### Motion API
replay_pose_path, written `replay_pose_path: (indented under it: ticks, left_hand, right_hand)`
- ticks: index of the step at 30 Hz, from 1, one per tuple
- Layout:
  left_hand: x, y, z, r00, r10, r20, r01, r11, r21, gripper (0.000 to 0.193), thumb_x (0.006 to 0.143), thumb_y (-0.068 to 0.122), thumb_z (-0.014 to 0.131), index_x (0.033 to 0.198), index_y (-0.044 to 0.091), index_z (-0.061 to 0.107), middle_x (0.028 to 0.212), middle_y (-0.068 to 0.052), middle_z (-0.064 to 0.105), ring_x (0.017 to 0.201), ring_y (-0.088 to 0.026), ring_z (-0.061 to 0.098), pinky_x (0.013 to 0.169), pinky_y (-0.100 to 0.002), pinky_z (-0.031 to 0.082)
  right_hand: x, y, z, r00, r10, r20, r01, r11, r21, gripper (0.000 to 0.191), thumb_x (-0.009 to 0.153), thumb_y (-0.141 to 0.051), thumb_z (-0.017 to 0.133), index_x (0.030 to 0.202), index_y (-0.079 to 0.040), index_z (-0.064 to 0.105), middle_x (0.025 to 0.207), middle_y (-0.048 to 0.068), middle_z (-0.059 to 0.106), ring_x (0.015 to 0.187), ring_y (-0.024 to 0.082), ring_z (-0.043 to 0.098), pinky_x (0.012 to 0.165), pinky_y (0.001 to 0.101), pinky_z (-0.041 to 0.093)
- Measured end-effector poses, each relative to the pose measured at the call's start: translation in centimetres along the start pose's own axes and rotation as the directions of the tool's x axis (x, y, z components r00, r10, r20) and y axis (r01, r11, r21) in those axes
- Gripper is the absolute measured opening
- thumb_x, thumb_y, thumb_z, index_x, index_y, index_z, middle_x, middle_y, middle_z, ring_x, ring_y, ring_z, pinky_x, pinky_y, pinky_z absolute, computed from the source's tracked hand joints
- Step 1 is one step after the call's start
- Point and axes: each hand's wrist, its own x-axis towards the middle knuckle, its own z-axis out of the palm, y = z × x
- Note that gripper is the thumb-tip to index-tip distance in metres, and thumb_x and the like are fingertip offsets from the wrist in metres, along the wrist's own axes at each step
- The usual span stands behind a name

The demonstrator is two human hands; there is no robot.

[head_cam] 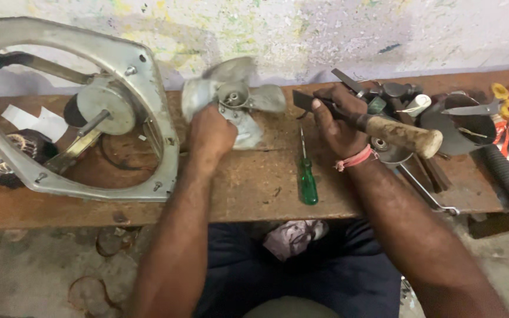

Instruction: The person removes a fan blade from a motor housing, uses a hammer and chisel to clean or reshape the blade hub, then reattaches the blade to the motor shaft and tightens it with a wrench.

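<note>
Fan blade held steady on the worn wooden bench (pixel 254 188).
The left hand (pixel 210 134) clamps the grey metal three-bladed fan impeller (pixel 234 97), bracing it; the right hand (pixel 337 121) grips a wooden-handled hammer (pixel 402 134) just beside it.

Your desk (pixel 248 194) is worn reddish-brown wood. On it — a dull silver fan blade (pixel 234 97), a green-handled screwdriver (pixel 308 179), yellow-handled scissors (pixel 499 106) — and a pink thread (pixel 354 159) circles your wrist.

on the bench (pixel 254 194): fan frame (pixel 148 100) at left, fan blade (pixel 234 97) right of it, screwdriver (pixel 307 176) in front between the hands, scissors (pixel 490 107) far right.
</note>
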Motion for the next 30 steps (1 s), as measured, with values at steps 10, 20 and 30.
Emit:
replay_pose_path:
  ticks: [10, 20, 30]
  left_hand:
    - [-0.3, 1.6, -0.4, 0.844, 0.316, -0.433, -0.258, 0.947, 0.189, 0.049, 0.073, 0.007, 0.073, 0.121, 0.001, 0.065, 0.122, -0.030, 0.063, 0.115, -0.048, 0.057, 0.093, -0.057, 0.044]
    - [-1.6, 0.7, 8.7, 0.906, -0.077, 0.416, 0.423, 0.182, -0.887, 0.037, 0.086, 0.021, 0.070, 0.114, -0.002, 0.066, 0.104, -0.014, 0.072, 0.085, -0.029, 0.072, 0.067, -0.040, 0.062]
    - [0.8, 1.1, 14.2, 0.981, -0.113, 0.155, 0.177, 0.227, -0.958, 0.021, 0.088, 0.001, 0.062, 0.106, -0.005, 0.070, 0.099, -0.011, 0.073, 0.085, -0.020, 0.069, 0.073, -0.036, 0.055]
  right_hand:
    - [0.2, -0.1, 0.1, 0.991, -0.127, 0.028, 0.129, 0.989, -0.068, 0.010, 0.099, -0.006, 0.074, 0.106, 0.000, 0.069, 0.096, 0.013, 0.069, 0.089, 0.025, 0.066, 0.083, 0.0368, 0.053]
    - [0.1, 0.4, 0.7, 0.893, -0.149, 0.425, 0.141, 0.989, 0.050, 0.021, 0.089, -0.009, 0.077, 0.108, -0.004, 0.069, 0.109, 0.014, 0.074, 0.102, 0.034, 0.071, 0.089, 0.0422, 0.055]
    - [0.3, -2.3, 0.7, 0.812, 0.213, 0.544, -0.208, 0.976, -0.072, 0.036, 0.088, -0.008, 0.069, 0.124, -0.006, 0.071, 0.113, 0.016, 0.075, 0.097, 0.038, 0.072, 0.083, 0.0436, 0.056]
